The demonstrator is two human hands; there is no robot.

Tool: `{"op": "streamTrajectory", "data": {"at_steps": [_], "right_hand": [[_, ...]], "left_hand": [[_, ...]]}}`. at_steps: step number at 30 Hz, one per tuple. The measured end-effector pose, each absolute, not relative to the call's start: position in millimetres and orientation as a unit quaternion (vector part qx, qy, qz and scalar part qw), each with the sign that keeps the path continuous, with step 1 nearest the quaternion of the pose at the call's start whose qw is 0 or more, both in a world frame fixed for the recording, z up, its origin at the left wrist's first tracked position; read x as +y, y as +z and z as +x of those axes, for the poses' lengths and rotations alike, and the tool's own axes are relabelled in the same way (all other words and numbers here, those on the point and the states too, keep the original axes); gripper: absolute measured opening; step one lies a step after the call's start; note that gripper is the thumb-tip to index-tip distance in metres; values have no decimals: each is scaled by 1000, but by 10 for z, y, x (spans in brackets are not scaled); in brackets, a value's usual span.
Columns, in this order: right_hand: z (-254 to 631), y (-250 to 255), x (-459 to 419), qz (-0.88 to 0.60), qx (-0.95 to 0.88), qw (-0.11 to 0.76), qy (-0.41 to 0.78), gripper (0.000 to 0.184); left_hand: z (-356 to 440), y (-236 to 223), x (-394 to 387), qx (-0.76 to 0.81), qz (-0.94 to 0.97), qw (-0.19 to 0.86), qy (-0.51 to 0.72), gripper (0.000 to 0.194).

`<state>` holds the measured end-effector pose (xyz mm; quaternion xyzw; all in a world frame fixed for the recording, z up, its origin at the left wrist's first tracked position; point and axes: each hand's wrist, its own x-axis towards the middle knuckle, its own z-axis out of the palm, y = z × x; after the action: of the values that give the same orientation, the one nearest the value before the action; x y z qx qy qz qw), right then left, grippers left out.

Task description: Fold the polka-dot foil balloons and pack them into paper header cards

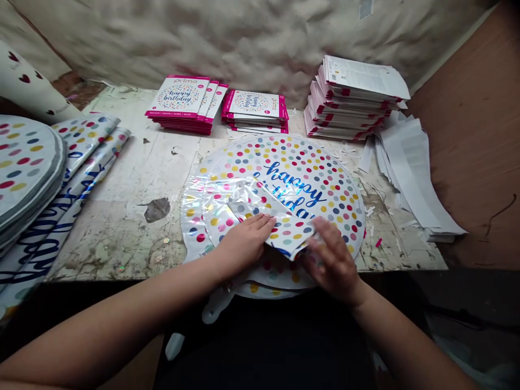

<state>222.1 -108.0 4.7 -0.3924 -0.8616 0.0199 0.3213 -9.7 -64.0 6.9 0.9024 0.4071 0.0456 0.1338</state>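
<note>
A flat foil balloon, partly folded into a narrow dotted strip (286, 230), lies on a stack of round "happy birthday" foil balloons (337, 187) at the table's front edge. My left hand (249, 238) rests on the strip's left part, fingers lying flat and pressing it down. At the strip's right end is my right hand (331, 262), slightly blurred, its fingers and thumb closed around the folded edge. The stack's lower edge and a pale balloon tail (213, 309) hang over the table edge.
Behind the balloons stand pink-edged packets (181, 100), a smaller packet pile (255, 105) and a tall packet stack (357, 97). White paper sheets (418, 179) lie at right. More flat balloons (28, 168) are piled at left on the worn table (122, 184).
</note>
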Motion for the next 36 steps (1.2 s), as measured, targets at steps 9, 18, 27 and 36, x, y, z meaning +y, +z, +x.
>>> {"op": "streamTrajectory", "data": {"at_steps": [9, 18, 27, 36], "right_hand": [[2246, -76, -810, -256, -942, 198, 89, 44], [2204, 117, -566, -421, -811, 175, 367, 12], [1980, 94, -246, -646, -498, 147, 559, 34], [1928, 93, -225, -649, -511, 158, 541, 30]], "left_hand": [[-365, 6, -567, 193, 965, 169, 61, 43], [-440, 123, -615, 421, 830, 336, 145, 24], [-249, 366, -140, 586, 678, 444, -3, 20], [-389, 67, -362, 381, 906, 131, 131, 39]]}}
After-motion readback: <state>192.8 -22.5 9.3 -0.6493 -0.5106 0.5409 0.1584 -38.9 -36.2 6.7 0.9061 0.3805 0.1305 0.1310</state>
